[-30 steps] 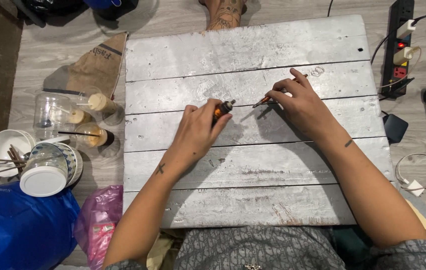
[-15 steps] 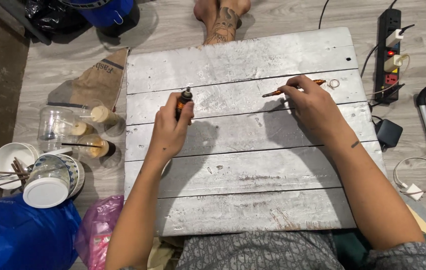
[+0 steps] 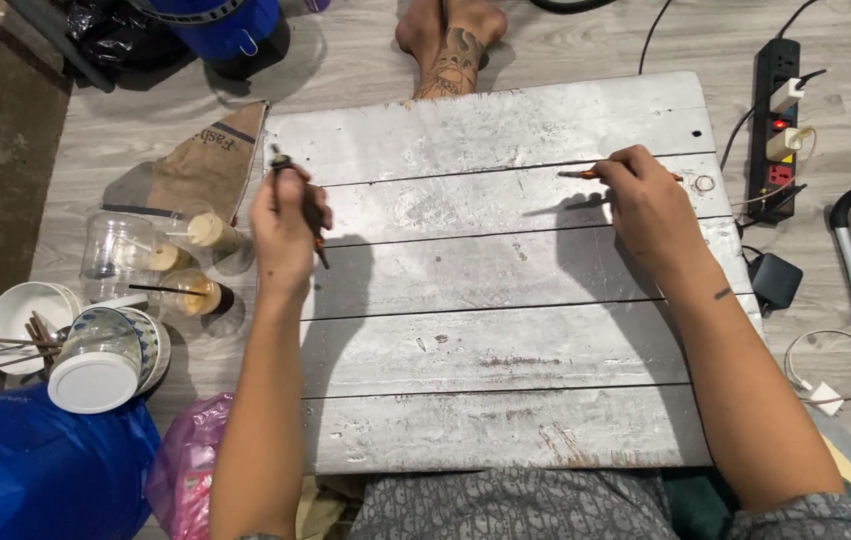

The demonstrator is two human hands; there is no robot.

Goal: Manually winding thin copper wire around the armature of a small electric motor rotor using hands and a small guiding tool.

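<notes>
Left hand closed around dark slim tool, tip pointing far-left, raised over left edge of grey plank surface. Right hand pinches orange-handled tool lying along far-right plank, fingers narrow. Small ring just right of right hand. Paper bag, clear cups, white bowl on floor left. Power strip far right. Bare foot beyond surface.

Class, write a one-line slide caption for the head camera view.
Over a white plank board, the left hand lifts a dark slim tool while the right hand holds an orange-handled one.
</notes>
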